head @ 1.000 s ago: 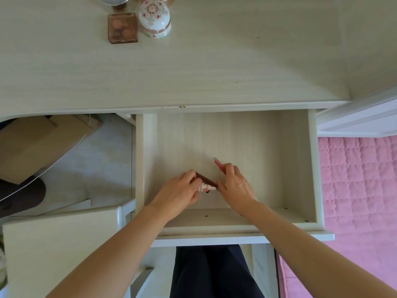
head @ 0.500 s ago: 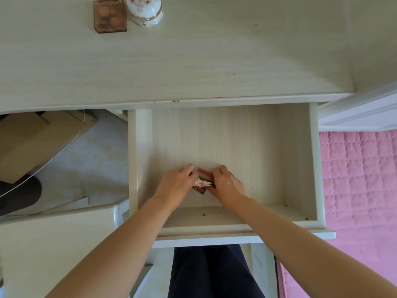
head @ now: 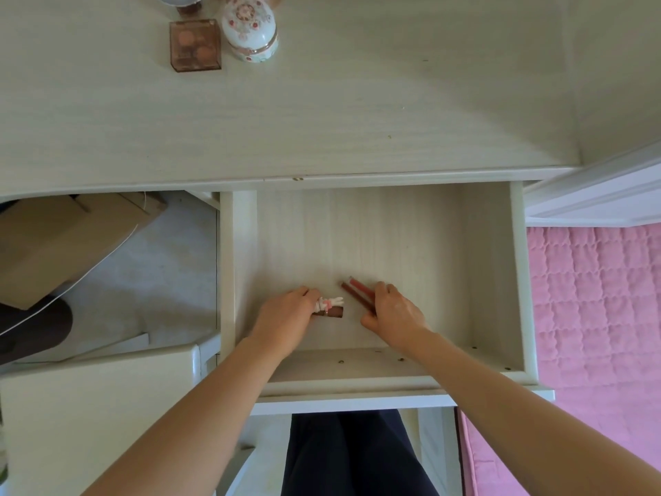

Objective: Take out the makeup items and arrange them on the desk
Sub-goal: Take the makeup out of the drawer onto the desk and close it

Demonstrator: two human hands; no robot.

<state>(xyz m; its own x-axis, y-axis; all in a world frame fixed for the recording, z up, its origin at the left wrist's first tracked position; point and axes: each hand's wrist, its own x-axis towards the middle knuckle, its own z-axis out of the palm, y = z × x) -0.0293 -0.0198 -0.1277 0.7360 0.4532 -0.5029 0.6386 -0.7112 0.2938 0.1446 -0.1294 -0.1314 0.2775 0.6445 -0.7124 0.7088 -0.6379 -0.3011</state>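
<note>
Makeup items lie low in the open drawer (head: 490,281), one under each hand. Curled round a short brown tube (head: 331,311) with a small white and pink charm (head: 331,302) at its free end, the left hand (head: 286,316) has its fingers closed over the tube's left part, so only the right end and the charm stick out past the fingertips; whether the tube still rests on the drawer floor cannot be told. Just right of that, with a small gap between, the right hand (head: 391,316) grips two slim reddish-brown pencils (head: 357,294), fingers wrapped over their lower ends while the upper ends slant up and to the left beyond the knuckles, one tip pinker than the other. Both hands sit near the drawer's front wall, well apart from its back. Far beyond the fingertips, on the desk (head: 357,119) top, stand a clear brownish blush case (head: 195,44) and, touching or just beside its right edge, a white floral egg-shaped box (head: 250,30). Left of the left forearm a cardboard box (head: 60,241) sits on the floor; right of the right forearm lies a pink quilt (head: 593,316).
</note>
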